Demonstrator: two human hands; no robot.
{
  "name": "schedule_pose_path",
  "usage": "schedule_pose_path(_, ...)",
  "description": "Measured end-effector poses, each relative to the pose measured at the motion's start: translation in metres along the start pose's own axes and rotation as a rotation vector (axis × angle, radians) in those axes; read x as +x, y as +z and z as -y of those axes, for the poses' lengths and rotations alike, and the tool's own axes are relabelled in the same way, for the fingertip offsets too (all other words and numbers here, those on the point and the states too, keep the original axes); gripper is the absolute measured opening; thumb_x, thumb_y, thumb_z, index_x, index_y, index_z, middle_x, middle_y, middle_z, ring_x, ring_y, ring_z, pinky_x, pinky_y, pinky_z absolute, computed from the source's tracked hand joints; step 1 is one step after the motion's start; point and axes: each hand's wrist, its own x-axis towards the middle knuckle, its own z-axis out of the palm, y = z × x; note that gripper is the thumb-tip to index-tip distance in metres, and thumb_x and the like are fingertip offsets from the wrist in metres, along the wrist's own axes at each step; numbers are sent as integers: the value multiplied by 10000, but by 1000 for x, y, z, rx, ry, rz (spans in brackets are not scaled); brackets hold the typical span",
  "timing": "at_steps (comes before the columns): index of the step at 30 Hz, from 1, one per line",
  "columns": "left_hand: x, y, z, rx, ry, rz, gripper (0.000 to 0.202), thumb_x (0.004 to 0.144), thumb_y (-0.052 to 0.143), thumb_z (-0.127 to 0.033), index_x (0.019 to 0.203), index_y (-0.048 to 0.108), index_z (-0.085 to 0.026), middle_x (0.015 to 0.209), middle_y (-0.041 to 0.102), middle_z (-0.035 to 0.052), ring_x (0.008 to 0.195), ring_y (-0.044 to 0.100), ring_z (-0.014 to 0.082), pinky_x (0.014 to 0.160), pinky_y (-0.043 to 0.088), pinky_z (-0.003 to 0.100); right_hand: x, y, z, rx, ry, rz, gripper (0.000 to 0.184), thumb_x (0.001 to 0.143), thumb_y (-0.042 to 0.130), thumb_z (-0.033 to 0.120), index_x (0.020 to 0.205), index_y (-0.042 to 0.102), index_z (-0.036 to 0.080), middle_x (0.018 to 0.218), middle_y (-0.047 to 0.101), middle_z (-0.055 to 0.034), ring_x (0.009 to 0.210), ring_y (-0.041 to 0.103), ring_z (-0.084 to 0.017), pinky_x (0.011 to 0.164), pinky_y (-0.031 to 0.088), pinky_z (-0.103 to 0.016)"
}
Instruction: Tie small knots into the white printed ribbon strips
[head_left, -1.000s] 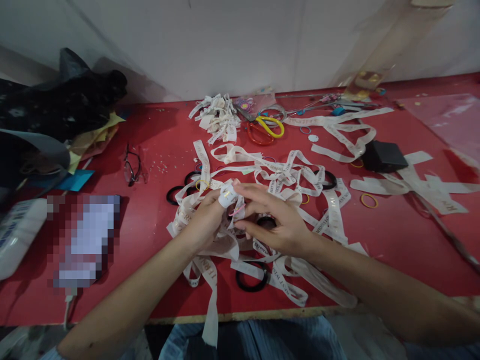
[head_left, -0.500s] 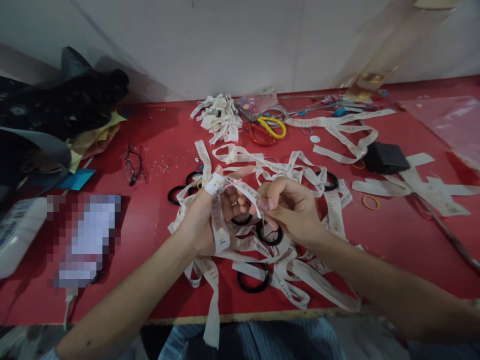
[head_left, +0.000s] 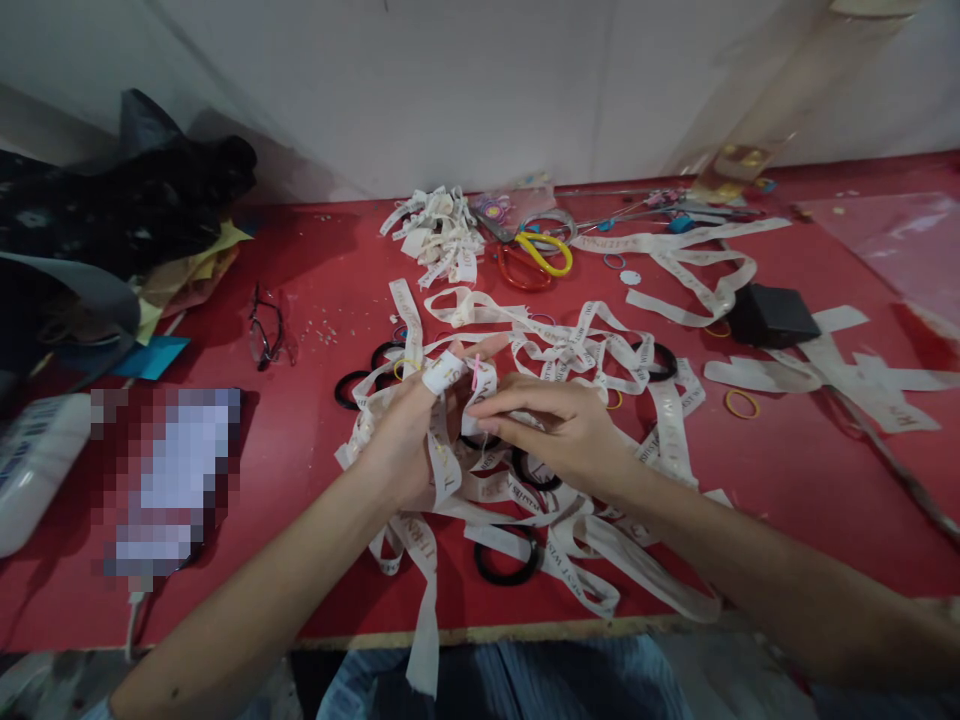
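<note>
above red tabletop (head_left: 300,445) | left hand (head_left: 401,430): thumb wrapped in white gold-lettered fabric ribbon (head_left: 443,373), grip unclear | right hand (head_left: 559,415): pinching it | best kept flat, untwisted

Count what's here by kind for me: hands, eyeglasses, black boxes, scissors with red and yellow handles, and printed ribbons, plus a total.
Hands (left hand, right hand): 2
Eyeglasses: 1 pair
Black box: 1
Red-and-yellow-handled scissors: 1 pair
Total: 5
Printed ribbons are left out, too tangled to count.
</note>
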Motion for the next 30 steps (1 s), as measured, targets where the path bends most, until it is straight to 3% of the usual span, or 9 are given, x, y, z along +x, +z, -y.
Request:
schedule_pose_path(5, 1, -2, 5, 44, -62, 54, 411, 855, 586, -391, 1218, 641, -207, 927, 729, 63, 689, 666, 141, 615, 535, 239, 0, 2, -4, -37, -128, 1, 156, 870, 608, 130, 918, 742, 195, 761, 701, -12, 658, 661, -106, 603, 538, -221)
schedule_pose_path(12, -2, 5, 9, 64, -87, 32, 477, 821, 630, -457, 1224, 643, -202, 1020, 730, 92, 826, 689, 179, 661, 538, 241, -1, 9, -6, -326, -411, -93, 203, 870, 583, 98, 944, 730, 216, 933, 709, -31, 868, 673, -132, 805, 557, -246)
schedule_pose_path(15, -2, 4, 8, 54, -85, 52, 471, 833, 619, -451, 1240, 630, -214, 1051, 725, 92, 898, 693, 190, 694, 544, 237, -3, 12, -4, -364, -432, -121, 253, 873, 576, 94, 1029, 714, 238, 1069, 695, -39, 991, 664, -151, 919, 531, -247)
schedule_pose_path(19, -2, 1, 7, 34, -58, 60, 470, 856, 592, -446, 1269, 605, -222, 1104, 716, 83, 949, 690, 195, 746, 557, 250, -4, 11, -3, -370, -450, -151, 352, 857, 575, 50, 1136, 679, 239, 1114, 681, -45, 1036, 650, -166, 955, 510, -248)
schedule_pose_path(25, -3, 4, 8, 14, -83, 48, 468, 855, 587, -458, 1271, 597, -244, 1098, 722, 80, 969, 691, 216, 808, 565, 315, 0, 7, -10, -393, -445, -161, 340, 855, 537, 47, 1071, 704, 250, 899, 636, -27, 816, 637, -126, 697, 548, -228)
schedule_pose_path(30, 0, 2, 9, 31, -98, 33, 452, 857, 573, -484, 1245, 612, -256, 1059, 731, 75, 951, 696, 219, 795, 571, 332, -1, 9, -10, -405, -378, -155, 392, 866, 499, 54, 1127, 687, 277, 897, 622, -36, 820, 626, -142, 717, 548, -237)
